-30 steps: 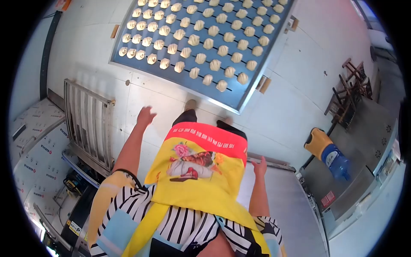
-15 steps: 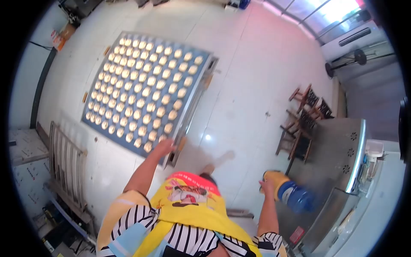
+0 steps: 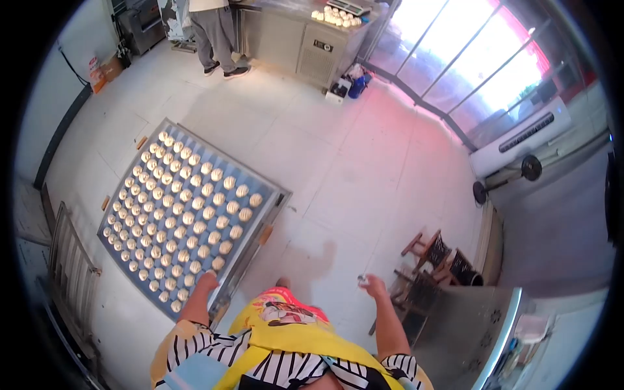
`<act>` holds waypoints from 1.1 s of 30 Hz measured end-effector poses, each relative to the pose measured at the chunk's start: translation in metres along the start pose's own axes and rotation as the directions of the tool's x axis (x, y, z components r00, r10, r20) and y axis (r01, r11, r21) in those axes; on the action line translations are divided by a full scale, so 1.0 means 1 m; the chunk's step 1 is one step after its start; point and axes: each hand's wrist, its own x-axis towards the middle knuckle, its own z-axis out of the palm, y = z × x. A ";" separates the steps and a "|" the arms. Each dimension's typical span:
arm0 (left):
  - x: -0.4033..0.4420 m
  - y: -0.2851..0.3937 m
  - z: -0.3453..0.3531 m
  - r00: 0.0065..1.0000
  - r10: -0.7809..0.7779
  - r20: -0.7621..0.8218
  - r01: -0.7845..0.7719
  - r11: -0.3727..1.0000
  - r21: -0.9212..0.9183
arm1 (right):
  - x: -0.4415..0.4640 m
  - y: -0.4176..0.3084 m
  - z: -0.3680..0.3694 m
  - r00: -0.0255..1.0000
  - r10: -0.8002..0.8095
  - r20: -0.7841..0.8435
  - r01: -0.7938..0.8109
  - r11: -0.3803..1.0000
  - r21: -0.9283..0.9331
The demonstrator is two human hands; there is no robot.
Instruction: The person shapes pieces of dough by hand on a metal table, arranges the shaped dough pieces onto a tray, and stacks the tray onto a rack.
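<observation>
A large blue tray (image 3: pixel 142 279) with a metal rim holds rows of many pleated buns (image 3: pixel 185 195). My left hand (image 3: pixel 207 281) is over or beside the tray's near right edge, by the closest buns; its fingers are too foreshortened to read, and whether it touches the tray is unclear. Out to the right, my right hand (image 3: pixel 373 286) hangs above the floor with its fingers apart. A small shiny spot (image 3: pixel 362 279) shows at its fingertips, too small to make out. Between my arms is a yellow and red apron (image 3: pixel 286 331).
A person in grey trousers (image 3: pixel 214 32) stands at the back beside a steel counter (image 3: pixel 273 32) bearing more buns and a scale. Wooden stools (image 3: pixel 432 260) and a metal-topped surface (image 3: pixel 468 325) are at the right. A metal rack (image 3: pixel 65 260) leans at the left.
The view has swung up and right, so the tray appears lower left and the back of the room shows. My left hand now appears by the tray's near edge; the bottle is out of view.
</observation>
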 end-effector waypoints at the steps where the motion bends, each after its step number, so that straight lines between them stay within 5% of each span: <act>1: 0.044 0.039 -0.029 0.955 0.168 -0.243 -0.172 0.985 0.008 | 0.008 0.010 -0.018 0.993 0.097 0.074 -0.097 0.995 -0.003; 3: 0.104 0.140 -0.123 0.887 0.209 -0.413 -0.278 0.954 -0.114 | 0.026 0.057 -0.035 0.970 0.226 0.086 -0.222 0.974 -0.051; 4: 0.115 0.194 -0.188 0.870 0.266 -0.414 -0.363 0.915 -0.176 | 0.058 0.112 -0.021 0.954 0.223 0.199 -0.162 0.945 -0.283; 5: 0.112 0.244 -0.255 0.916 0.245 -0.317 -0.372 0.816 -0.443 | 0.095 0.159 -0.018 0.925 0.240 0.296 -0.067 0.867 -0.494; 6: 0.127 0.282 -0.295 0.779 0.281 -0.560 -0.518 0.792 -0.324 | 0.114 0.182 -0.043 0.925 0.259 0.279 -0.090 0.861 -0.501; 10: 0.154 0.347 -0.409 0.817 0.010 -0.576 -0.431 0.673 -0.601 | 0.238 0.176 -0.201 0.913 0.218 0.345 -0.019 0.868 -0.496; 11: 0.165 0.349 -0.431 0.801 -0.094 -0.591 -0.392 0.663 -0.638 | 0.294 0.160 -0.244 0.954 0.214 0.210 -0.083 0.862 -0.500; 13: 0.182 0.338 -0.404 0.794 -0.280 -0.540 -0.173 0.747 -0.642 | 0.424 0.115 -0.301 0.982 0.186 0.023 -0.161 0.898 -0.409; 14: 0.190 0.324 -0.379 0.887 -0.286 -0.362 -0.005 0.777 -0.629 | 0.494 0.094 -0.329 0.984 0.175 -0.025 -0.173 0.923 -0.343; 17: 0.178 0.294 -0.276 0.914 -0.260 -0.313 0.180 0.948 -0.264 | 0.649 -0.058 -0.423 0.971 -0.163 -0.173 0.125 0.970 -0.208; 18: 0.165 0.296 -0.259 0.920 -0.278 -0.278 0.247 0.959 -0.140 | 0.687 -0.125 -0.457 0.974 -0.208 -0.085 0.182 0.953 -0.244; 20: 0.152 0.310 -0.260 0.832 -0.544 0.110 0.473 0.593 -0.652 | 0.771 -0.234 -0.486 0.940 -0.324 -0.108 0.309 0.941 -0.139; 21: 0.145 0.318 -0.264 0.718 -0.631 0.294 0.581 0.310 -0.753 | 0.844 -0.266 -0.478 0.858 -0.488 -0.161 0.482 0.873 -0.081; 22: 0.158 0.318 -0.256 0.588 -0.644 0.490 0.531 -0.149 -0.834 | 0.872 -0.319 -0.485 0.733 -0.636 -0.241 0.640 0.765 -0.069; 23: 0.190 0.304 -0.261 0.687 -0.671 0.279 0.528 0.197 -0.826 | 0.895 -0.358 -0.501 0.739 -0.648 -0.185 0.653 0.756 -0.043; 25: 0.281 0.288 -0.318 0.867 -0.480 -0.134 0.350 0.777 -0.523 | 0.886 -0.470 -0.560 0.742 -0.667 -0.072 0.669 0.743 0.012; 27: 0.322 0.318 -0.347 0.950 -0.075 -0.303 0.083 0.996 0.013 | 0.936 -0.530 -0.576 0.704 -0.704 -0.092 0.703 0.710 -0.050; 28: 0.365 0.321 -0.398 0.908 -0.406 -0.104 0.342 0.861 -0.377 | 0.956 -0.560 -0.592 0.697 -0.713 -0.075 0.710 0.701 -0.069; 30: 0.405 0.341 -0.515 0.838 -0.500 -0.218 0.107 0.543 -0.833 | 0.977 -0.627 -0.635 0.631 -0.753 -0.188 0.726 0.658 -0.200; 32: 0.435 0.357 -0.621 0.806 -0.526 -0.271 -0.293 0.043 -0.955 | 1.043 -0.686 -0.661 0.595 -0.759 -0.265 0.696 0.651 -0.301; 33: 0.445 0.358 -0.647 0.780 -0.561 -0.279 -0.370 -0.053 -0.928 | 1.068 -0.715 -0.675 0.584 -0.762 -0.280 0.694 0.648 -0.314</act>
